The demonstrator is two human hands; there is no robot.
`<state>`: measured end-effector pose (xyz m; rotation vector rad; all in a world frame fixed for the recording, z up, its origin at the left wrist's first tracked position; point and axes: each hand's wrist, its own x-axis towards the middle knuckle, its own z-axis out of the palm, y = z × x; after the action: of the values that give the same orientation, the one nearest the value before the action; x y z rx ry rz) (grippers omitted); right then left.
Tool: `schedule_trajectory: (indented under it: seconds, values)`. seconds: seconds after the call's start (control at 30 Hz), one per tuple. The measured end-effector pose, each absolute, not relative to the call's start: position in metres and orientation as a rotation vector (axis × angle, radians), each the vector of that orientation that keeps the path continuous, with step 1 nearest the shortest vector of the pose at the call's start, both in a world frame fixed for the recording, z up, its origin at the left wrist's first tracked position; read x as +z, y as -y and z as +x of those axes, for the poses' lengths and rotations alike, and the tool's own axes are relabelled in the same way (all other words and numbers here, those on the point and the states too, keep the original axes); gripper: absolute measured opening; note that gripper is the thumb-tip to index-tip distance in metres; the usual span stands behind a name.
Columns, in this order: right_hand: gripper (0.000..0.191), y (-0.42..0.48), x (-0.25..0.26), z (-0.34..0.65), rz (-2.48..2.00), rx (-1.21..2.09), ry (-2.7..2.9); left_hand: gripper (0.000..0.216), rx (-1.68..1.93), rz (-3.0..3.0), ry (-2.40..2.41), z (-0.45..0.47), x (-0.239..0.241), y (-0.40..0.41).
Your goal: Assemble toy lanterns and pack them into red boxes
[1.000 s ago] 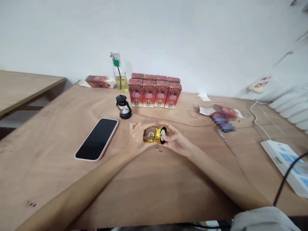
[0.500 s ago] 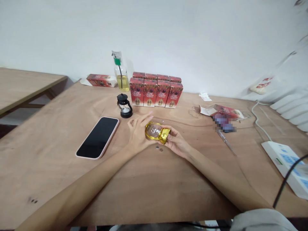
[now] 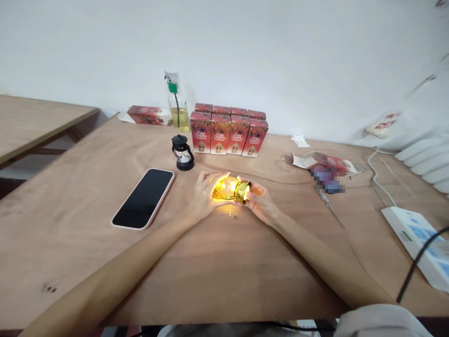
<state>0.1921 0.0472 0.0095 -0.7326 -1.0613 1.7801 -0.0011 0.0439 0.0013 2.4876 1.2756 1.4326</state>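
A small gold lantern with a clear globe lies on its side between both hands, glowing yellow. My left hand cups the globe end with curled fingers. My right hand grips the gold base end. Two tiny round button cells lie on the wooden table just below the lantern. A matching black lantern stands upright behind my left hand.
A dark phone in a pink case lies to the left. A row of red boxes and a bottle of yellow liquid stand near the wall. An opened red box, a screwdriver and a white power strip lie on the right.
The gold lantern has lit up and now glows yellow. Both hands turned it and shifted it slightly away from me; my left hand closed round the globe.
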Motion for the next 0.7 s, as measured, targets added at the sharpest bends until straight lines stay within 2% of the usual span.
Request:
schedule_trajectory:
  seconds: [0.4,0.7]
  values:
    - [0.056,-0.047,0.001,0.19,-0.786,1.598,1.25,0.067,1.4,2.549,-1.374,-0.001,-0.002,-0.043]
    - [0.04,-0.05,0.006,0.194,-0.888,1.241,1.525,0.06,1.325,2.645,-1.403,0.0,0.006,-0.04]
